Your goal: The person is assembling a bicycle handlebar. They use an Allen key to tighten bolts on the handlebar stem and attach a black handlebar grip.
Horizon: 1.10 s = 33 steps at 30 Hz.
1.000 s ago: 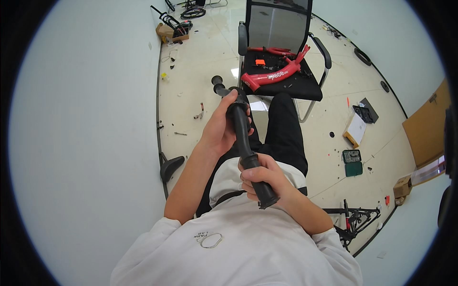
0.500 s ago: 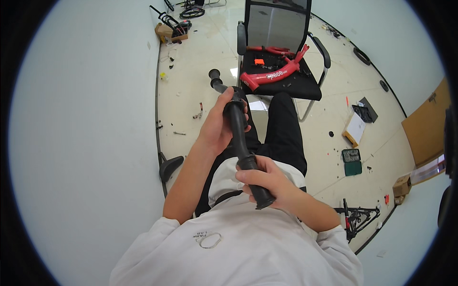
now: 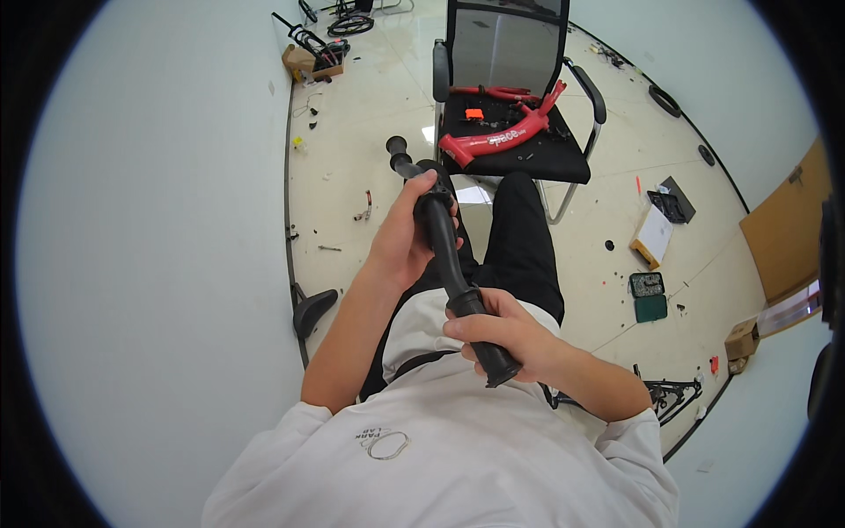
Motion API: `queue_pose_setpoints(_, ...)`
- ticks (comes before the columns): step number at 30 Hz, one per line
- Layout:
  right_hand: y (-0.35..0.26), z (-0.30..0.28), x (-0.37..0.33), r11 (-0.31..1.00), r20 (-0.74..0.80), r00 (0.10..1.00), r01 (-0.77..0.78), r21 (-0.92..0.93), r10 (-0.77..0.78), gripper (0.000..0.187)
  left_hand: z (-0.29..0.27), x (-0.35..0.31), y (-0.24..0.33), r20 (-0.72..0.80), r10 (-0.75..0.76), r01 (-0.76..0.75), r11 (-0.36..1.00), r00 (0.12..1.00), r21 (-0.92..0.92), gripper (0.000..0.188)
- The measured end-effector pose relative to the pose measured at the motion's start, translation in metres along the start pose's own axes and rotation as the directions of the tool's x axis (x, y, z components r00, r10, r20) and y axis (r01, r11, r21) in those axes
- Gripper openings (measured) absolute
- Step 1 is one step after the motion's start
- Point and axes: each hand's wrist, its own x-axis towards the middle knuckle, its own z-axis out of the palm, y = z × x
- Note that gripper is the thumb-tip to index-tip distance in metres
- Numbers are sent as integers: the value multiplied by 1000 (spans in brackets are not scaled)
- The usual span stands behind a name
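A black bicycle handlebar [image 3: 447, 253] with a rubber grip at each end lies slantwise over my lap. My left hand [image 3: 407, 227] is wrapped round its middle, thumb along the top near the clamp area. The near grip [image 3: 482, 345] is held by my right hand [image 3: 512, 334], fingers curled beneath and thumb across it. Beyond my left hand, the far grip [image 3: 398, 150] points away toward the chair. Much of the handlebar's middle is hidden by my left hand.
Ahead stands a black office chair [image 3: 563, 164] bearing a red bicycle frame part [image 3: 497, 141] and a small orange object [image 3: 474, 114]. On the right floor lie an open green case [image 3: 650, 308] and a white-topped box [image 3: 653, 234]. A black saddle [image 3: 314, 310] is by the left wall.
The near end of the handlebar and my right hand have shifted slightly right. My left hand keeps its hold. The view has moved a little.
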Motion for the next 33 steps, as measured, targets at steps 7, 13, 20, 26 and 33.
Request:
queue_pose_setpoints(7, 2, 1, 2, 999, 10, 1000, -5, 36, 4, 20, -1, -1, 2, 10, -13, 13, 1000, 1000, -6, 41)
queue_pose_setpoints(13, 0, 6, 2, 992, 15, 999, -50, 114, 49, 21, 0, -2, 2, 11, -19, 20, 999, 1000, -37, 42)
queue_pose_setpoints(20, 4, 4, 4, 990, 65, 997, -42, 136, 33, 20, 0, -3, 5, 27, -1, 2, 999, 1000, -33, 43)
queue_pose_setpoints(26, 1, 7, 3, 991, 41, 999, -34, 127, 29, 18, 1, -2, 3, 21, 7, -6, 1000, 1000, -30, 44)
queue_pose_setpoints(33, -1, 8, 1, 996, 8, 1000, -6, 89, 5, 18, 2, -1, 3, 49, 6, -4, 999, 999, -44, 45)
